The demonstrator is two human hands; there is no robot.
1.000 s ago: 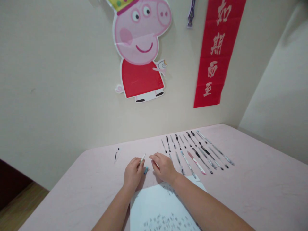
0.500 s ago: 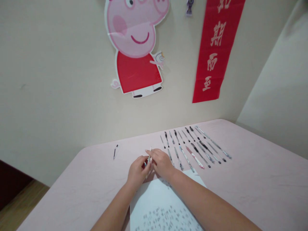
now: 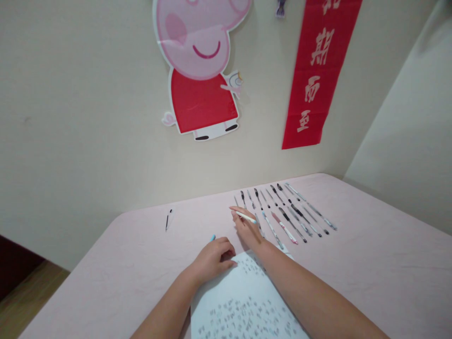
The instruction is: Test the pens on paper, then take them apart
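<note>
The slim white pen with a light-blue end is just beyond the far edge of the white sheet of paper covered in dark handwriting. The right hand has its grip closed around this pen, which lies aslant across the fingers, blue end to the right. The left hand rests at the paper's far left corner, its grip loosely curled with a gap between thumb and fingers. A small light-blue cylindrical piece sits beyond the paper's far left corner, just past the left hand's knuckles; whether they touch I cannot tell. Beyond the paper and to its right, clear and black pens lie in two slanting rows, with one pink-and-white pen among the nearer ones. Well to the left of the paper's far edge is a thin dark stick with a black end. All lie on the desk spread with pale pink cloth. On the wall beyond the paper hang a pink cartoon pig cutout in red and, further right, a long red banner with pale characters.
</note>
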